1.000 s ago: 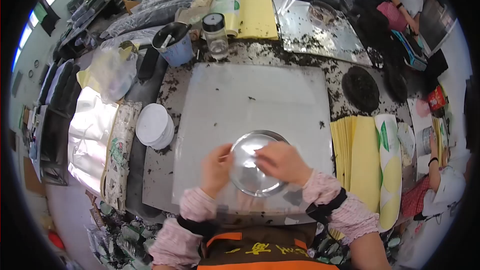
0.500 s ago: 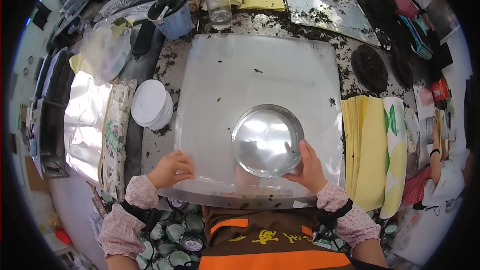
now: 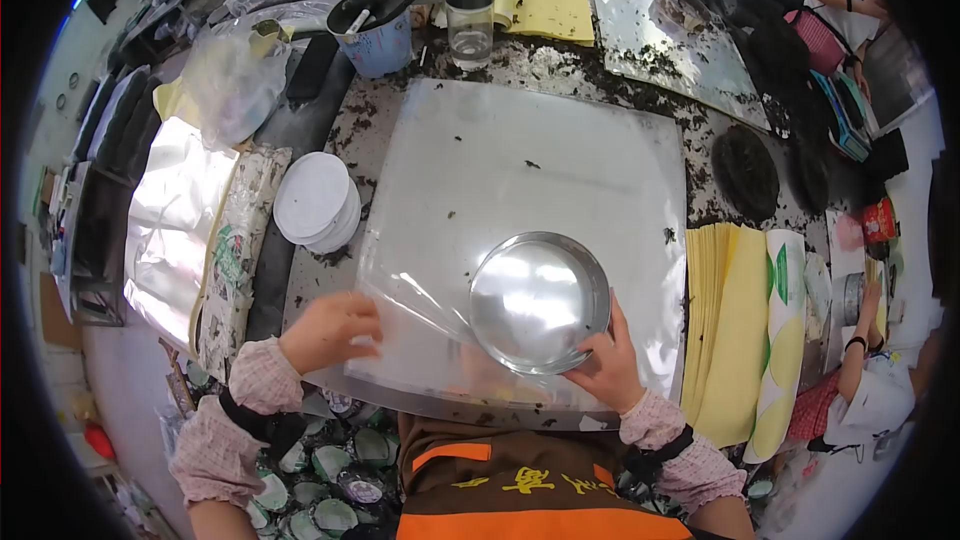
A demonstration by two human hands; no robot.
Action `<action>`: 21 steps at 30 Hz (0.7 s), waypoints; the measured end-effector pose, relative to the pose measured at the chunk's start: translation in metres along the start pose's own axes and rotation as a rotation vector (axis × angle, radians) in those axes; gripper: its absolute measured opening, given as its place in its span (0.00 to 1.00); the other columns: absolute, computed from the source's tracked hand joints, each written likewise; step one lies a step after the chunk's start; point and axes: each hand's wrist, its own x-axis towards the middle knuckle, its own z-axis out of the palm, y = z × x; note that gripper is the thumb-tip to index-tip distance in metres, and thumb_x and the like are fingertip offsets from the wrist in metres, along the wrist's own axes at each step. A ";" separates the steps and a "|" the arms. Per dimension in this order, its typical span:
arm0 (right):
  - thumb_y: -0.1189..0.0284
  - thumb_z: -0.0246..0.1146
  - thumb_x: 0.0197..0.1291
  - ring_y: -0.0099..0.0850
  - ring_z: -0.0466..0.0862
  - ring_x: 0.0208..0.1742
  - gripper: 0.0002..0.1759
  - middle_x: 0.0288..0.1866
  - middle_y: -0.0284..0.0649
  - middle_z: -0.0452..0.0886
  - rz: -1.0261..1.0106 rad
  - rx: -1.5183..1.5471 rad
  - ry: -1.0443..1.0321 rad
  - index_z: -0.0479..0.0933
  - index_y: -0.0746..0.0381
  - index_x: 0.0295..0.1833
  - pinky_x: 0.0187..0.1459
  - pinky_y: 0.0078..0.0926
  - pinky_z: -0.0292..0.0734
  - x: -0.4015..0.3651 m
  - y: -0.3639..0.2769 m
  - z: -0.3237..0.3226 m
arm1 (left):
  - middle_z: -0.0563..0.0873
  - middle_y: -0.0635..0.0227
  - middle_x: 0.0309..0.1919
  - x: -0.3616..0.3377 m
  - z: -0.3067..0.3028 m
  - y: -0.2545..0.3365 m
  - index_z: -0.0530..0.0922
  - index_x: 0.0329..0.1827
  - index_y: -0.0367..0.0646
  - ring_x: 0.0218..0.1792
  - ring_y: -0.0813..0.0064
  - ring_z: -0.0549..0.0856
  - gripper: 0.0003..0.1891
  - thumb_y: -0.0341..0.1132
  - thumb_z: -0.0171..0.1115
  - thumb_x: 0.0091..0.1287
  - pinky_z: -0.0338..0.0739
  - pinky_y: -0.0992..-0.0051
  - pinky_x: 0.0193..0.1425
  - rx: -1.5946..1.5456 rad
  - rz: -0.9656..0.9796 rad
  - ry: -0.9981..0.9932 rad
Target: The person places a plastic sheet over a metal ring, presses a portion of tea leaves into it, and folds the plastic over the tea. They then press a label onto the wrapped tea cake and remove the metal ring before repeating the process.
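A shallow round metal tin (image 3: 540, 305) rests on a clear plastic sheet (image 3: 540, 140) in the lower middle of the table. My right hand (image 3: 608, 360) grips the tin's right rim, thumb toward the front and fingers along the outside. My left hand (image 3: 332, 335) is just off the sheet's lower left edge, its fingers loosely bent and apart, with nothing visible in them. A crease in the film runs from near that hand toward the tin. Small dark flakes are scattered over the sheet.
White round lids (image 3: 315, 202) are stacked at the left. Behind the sheet stand a blue tub (image 3: 380, 48) and a lidded jar (image 3: 470, 25). Yellow paper (image 3: 728, 330) lies at the right, below a dark round cake (image 3: 745, 172). Another person's arm (image 3: 858, 340) shows far right.
My left hand has moved left, away from the sheet's edge, and its fingers have loosened. A crease has appeared in the film. My right hand stays on the tin; the view has shifted slightly.
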 end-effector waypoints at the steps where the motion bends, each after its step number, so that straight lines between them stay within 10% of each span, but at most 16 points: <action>1: 0.64 0.85 0.44 0.64 0.66 0.77 0.28 0.80 0.69 0.53 0.003 0.046 0.006 0.77 0.58 0.48 0.70 0.50 0.73 0.001 0.000 0.004 | 0.84 0.70 0.37 -0.002 0.013 -0.013 0.83 0.34 0.48 0.43 0.62 0.84 0.11 0.34 0.79 0.51 0.79 0.62 0.49 -0.047 0.033 -0.036; 5: 0.66 0.85 0.44 0.65 0.62 0.79 0.25 0.81 0.68 0.51 0.047 0.217 -0.031 0.76 0.56 0.43 0.72 0.47 0.70 -0.007 -0.008 -0.006 | 0.85 0.69 0.39 -0.004 0.034 -0.037 0.85 0.35 0.45 0.43 0.61 0.84 0.09 0.33 0.78 0.55 0.79 0.62 0.49 -0.201 0.060 -0.131; 9: 0.70 0.79 0.52 0.56 0.63 0.81 0.33 0.82 0.61 0.56 0.141 0.636 -0.187 0.76 0.57 0.64 0.75 0.43 0.64 -0.039 -0.024 -0.012 | 0.84 0.63 0.40 -0.005 0.038 -0.031 0.83 0.38 0.42 0.43 0.57 0.83 0.04 0.29 0.71 0.62 0.79 0.62 0.48 -0.108 0.060 -0.100; 11: 0.68 0.69 0.63 0.50 0.64 0.81 0.48 0.82 0.55 0.60 0.231 0.747 -0.464 0.53 0.61 0.84 0.79 0.40 0.57 -0.023 -0.051 -0.001 | 0.83 0.61 0.39 0.010 0.020 -0.013 0.82 0.38 0.41 0.42 0.55 0.82 0.03 0.28 0.67 0.65 0.78 0.62 0.47 -0.075 -0.004 0.061; 13: 0.67 0.66 0.63 0.52 0.71 0.74 0.36 0.80 0.57 0.63 0.054 0.539 -0.530 0.67 0.62 0.76 0.75 0.44 0.65 0.007 -0.101 0.019 | 0.83 0.60 0.36 0.036 -0.018 0.028 0.81 0.37 0.40 0.41 0.53 0.81 0.02 0.29 0.65 0.65 0.77 0.61 0.47 -0.112 -0.205 0.387; 15: 0.66 0.67 0.64 0.59 0.68 0.76 0.20 0.79 0.62 0.62 -0.280 0.242 -0.534 0.77 0.64 0.57 0.78 0.46 0.62 0.024 -0.092 0.032 | 0.80 0.63 0.34 0.022 -0.030 0.043 0.81 0.35 0.44 0.39 0.55 0.81 0.03 0.26 0.63 0.61 0.75 0.59 0.44 0.067 0.033 0.400; 21: 0.61 0.71 0.62 0.64 0.66 0.75 0.24 0.78 0.70 0.57 0.206 0.059 0.049 0.76 0.64 0.57 0.72 0.51 0.69 0.053 0.000 0.019 | 0.86 0.71 0.39 -0.012 0.049 0.024 0.83 0.38 0.51 0.45 0.66 0.84 0.08 0.32 0.70 0.55 0.77 0.64 0.52 0.370 0.136 0.045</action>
